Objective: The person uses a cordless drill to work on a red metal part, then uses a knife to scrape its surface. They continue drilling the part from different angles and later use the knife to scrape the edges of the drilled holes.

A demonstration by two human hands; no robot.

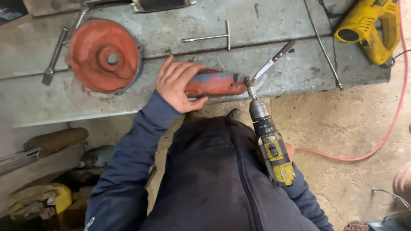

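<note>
On the worn grey desk (299,72), our left hand (177,87) clamped a red-orange metal cylinder (216,83) lying at the front edge. Our right hand (290,150), mostly hidden, gripped a yellow cordless drill (272,147), its wire brush bit (248,82) touching the cylinder's end.

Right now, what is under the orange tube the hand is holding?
The orange tube lies on the grey metal bench. The left hand covers its left end, so that end cannot be seen. The drill touches its right end.
</note>
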